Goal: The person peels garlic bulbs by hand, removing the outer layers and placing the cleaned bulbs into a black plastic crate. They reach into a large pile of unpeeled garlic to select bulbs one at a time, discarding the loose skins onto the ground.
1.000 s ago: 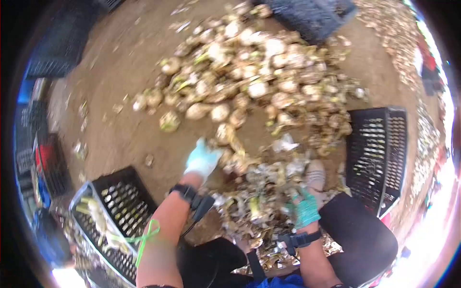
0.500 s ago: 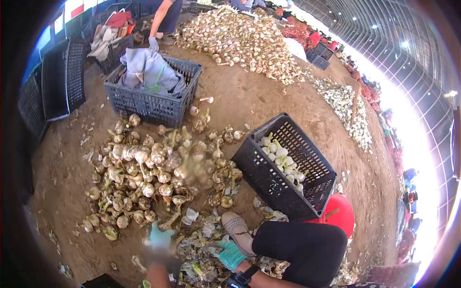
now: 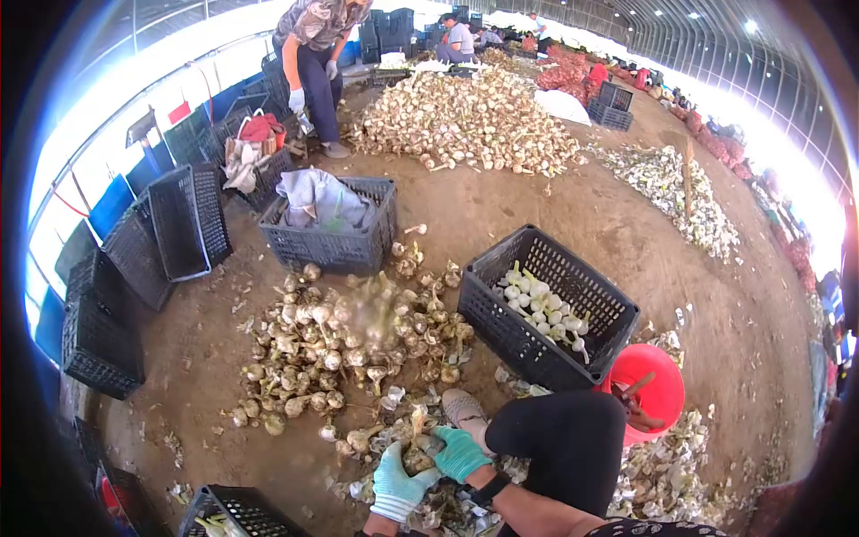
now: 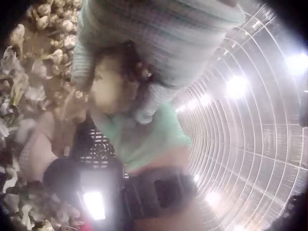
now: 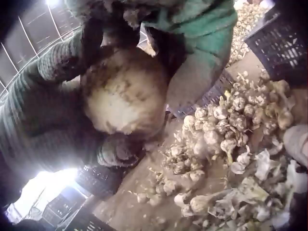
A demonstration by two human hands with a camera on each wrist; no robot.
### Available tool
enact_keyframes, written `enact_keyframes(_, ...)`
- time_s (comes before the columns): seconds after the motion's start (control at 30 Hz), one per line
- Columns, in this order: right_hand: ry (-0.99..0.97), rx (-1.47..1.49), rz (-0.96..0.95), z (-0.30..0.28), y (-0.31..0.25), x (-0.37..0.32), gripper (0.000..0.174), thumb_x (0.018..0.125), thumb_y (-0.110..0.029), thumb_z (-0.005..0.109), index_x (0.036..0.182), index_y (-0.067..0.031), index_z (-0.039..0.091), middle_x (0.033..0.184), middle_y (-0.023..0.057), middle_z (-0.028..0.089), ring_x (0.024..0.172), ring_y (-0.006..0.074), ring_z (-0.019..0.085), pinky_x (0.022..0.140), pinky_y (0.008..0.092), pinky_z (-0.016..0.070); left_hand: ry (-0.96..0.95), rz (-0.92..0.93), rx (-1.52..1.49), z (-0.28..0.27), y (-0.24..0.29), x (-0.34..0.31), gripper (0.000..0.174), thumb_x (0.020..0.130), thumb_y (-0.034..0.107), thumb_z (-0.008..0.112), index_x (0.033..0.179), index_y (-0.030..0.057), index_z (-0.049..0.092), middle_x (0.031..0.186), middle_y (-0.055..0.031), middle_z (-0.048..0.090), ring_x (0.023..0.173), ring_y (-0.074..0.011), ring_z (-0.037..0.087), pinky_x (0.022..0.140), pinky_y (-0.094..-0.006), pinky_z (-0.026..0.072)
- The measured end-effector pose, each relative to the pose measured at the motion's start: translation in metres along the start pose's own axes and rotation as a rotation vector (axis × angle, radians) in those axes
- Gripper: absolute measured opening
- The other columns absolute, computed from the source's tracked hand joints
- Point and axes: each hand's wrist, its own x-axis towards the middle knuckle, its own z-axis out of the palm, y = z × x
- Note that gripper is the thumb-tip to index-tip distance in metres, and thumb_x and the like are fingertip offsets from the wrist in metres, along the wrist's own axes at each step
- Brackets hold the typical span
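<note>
A soil-stained garlic bulb (image 5: 126,94) is held between my two gloved hands, low over the litter of peelings in the head view. My left hand (image 3: 400,483), in a pale mint glove, grips the bulb from the left. From the other side, the fingers of my right hand (image 3: 461,454), in a greener glove, curl against it. The left wrist view shows the bulb (image 4: 109,86) close up, partly covered by glove fabric. Just beyond the hands lies a heap of unpeeled garlic (image 3: 331,345) with stalks and dirty skins.
A black crate (image 3: 546,304) holding white trimmed garlic stands ahead to the right, beside a red bucket (image 3: 646,385) with wooden-handled items. Another crate (image 3: 331,242) has grey cloth over it. A big garlic pile (image 3: 465,116) and a standing person (image 3: 313,72) are farther back.
My hands, apart before, have come together around a garlic bulb. The left hand moved from the heap's near edge over to the right hand. The head view has lifted and swung.
</note>
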Motion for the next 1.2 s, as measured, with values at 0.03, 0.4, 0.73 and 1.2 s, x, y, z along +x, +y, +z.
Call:
enact_keyframes(0.03, 0.007, 0.013, -0.012, -0.003, 0.000, -0.007, 0.028, 0.072, -0.027, 0.056, 0.077, 0.0001, 0.056, 0.061, 0.0182, 0.054, 0.060, 0.0324, 0.053, 0.053, 0.0358, 0.0417, 0.051, 0.000, -0.053, 0.001, 0.005, -0.007, 0.054, 0.054, 0.009, 0.073, 0.100, -0.0013, 0.048, 0.089, -0.0090, 0.055, 0.079, -0.0135, 0.053, 0.070, -0.0269, 0.0440)
enact_keyframes(0.4, -0.177, -0.077, -0.341, -0.011, 0.032, -0.056, 0.036, 0.066, -0.018, 0.058, 0.095, 0.0031, 0.054, 0.088, 0.0204, 0.056, 0.083, 0.0328, 0.053, 0.073, 0.0371, 0.0418, -0.037, -0.117, -0.213, -0.015, 0.087, -0.078, 0.057, 0.048, 0.008, 0.069, 0.100, -0.0065, 0.050, 0.084, -0.0101, 0.058, 0.075, -0.0132, 0.055, 0.069, -0.0255, 0.0445)
enact_keyframes(0.73, -0.136, 0.288, -0.365, -0.019, 0.013, -0.078, 0.009, 0.066, -0.003, 0.053, 0.074, 0.0010, 0.055, 0.065, 0.0133, 0.055, 0.060, 0.0219, 0.054, 0.052, 0.0295, 0.0419, -0.183, -0.222, -1.102, -0.031, 0.048, -0.097, 0.061, 0.062, 0.012, 0.064, 0.113, -0.0067, 0.037, 0.092, -0.0125, 0.054, 0.082, -0.0175, 0.054, 0.071, -0.0257, 0.0446)
enact_keyframes(1.2, -0.132, 0.074, -0.312, -0.019, -0.008, -0.084, 0.021, 0.067, -0.009, 0.055, 0.084, 0.0044, 0.057, 0.073, 0.0208, 0.056, 0.065, 0.0284, 0.056, 0.058, 0.0309, 0.0435, 0.107, -0.189, -1.210, -0.021, 0.044, -0.105, 0.060, 0.055, 0.008, 0.062, 0.109, -0.0030, 0.038, 0.099, -0.0165, 0.050, 0.085, -0.0245, 0.053, 0.074, -0.0340, 0.0444)
